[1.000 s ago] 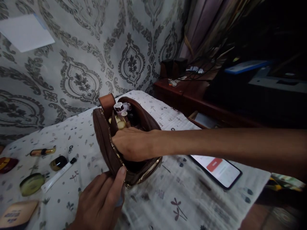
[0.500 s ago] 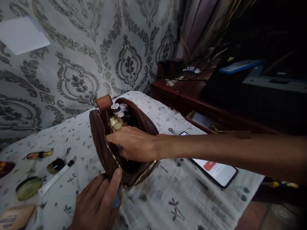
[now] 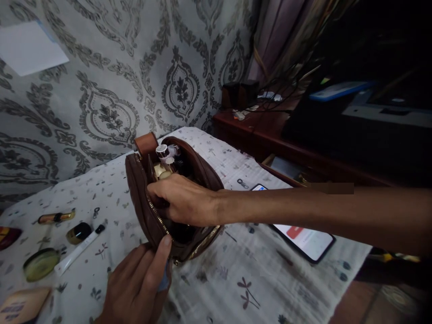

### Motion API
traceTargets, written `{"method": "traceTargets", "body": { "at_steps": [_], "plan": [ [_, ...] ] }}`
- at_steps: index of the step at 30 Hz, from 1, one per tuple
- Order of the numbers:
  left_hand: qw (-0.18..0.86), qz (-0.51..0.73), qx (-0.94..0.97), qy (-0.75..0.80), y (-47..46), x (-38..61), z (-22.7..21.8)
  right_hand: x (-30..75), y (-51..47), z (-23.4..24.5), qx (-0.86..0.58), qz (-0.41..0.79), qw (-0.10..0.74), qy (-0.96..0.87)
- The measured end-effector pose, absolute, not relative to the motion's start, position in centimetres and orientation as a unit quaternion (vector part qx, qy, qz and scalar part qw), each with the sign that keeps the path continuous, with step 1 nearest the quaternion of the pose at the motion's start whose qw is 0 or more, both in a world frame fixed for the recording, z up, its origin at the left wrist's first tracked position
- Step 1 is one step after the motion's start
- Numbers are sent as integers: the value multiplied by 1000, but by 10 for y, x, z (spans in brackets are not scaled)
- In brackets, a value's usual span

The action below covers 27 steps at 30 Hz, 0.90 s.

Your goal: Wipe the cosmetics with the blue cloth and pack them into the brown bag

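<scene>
A brown leather pouch (image 3: 143, 198) stands open on the flowered bedsheet (image 3: 236, 274), with several small bottles (image 3: 164, 155) upright inside its far end. My right hand (image 3: 184, 200) reaches into the opening from the right, its fingers curled down inside and partly hidden. My left hand (image 3: 138, 283) grips the pouch's near end from below, thumb pressed on the zip edge.
On the sheet at left lie a gold tube (image 3: 56, 217), a dark round jar (image 3: 78, 232), a white stick (image 3: 79, 248), a green compact (image 3: 41, 264) and a tan box (image 3: 23, 303). A lit phone (image 3: 303, 238) lies at right. A dark wooden shelf (image 3: 270, 135) stands behind.
My right hand has shifted a little to the left and deeper over the pouch's opening. The left hand keeps its hold on the near end.
</scene>
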<state>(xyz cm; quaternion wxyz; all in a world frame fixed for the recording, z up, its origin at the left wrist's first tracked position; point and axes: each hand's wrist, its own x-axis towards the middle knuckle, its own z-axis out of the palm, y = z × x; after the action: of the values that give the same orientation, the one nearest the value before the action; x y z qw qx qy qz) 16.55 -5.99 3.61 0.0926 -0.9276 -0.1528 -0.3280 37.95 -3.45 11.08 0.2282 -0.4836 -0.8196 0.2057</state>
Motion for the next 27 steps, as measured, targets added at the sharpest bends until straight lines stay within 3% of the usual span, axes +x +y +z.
{"method": "traceTargets", "body": {
  "at_steps": [4,11,21,27],
  "plan": [
    [85,-327,-930,-147,-59,165,35,380,-39,113,-479,186,223,-828],
    [105,-340,-925,-134,-59,164,34,381,-41,122,-491,163,133,-846],
    [94,-339,-927,-133,-61,167,36,393,-44,129,-452,216,97,-860],
    [92,-322,-931,-146,-62,168,39,391,-45,129,-459,183,93,-865]
  ]
}}
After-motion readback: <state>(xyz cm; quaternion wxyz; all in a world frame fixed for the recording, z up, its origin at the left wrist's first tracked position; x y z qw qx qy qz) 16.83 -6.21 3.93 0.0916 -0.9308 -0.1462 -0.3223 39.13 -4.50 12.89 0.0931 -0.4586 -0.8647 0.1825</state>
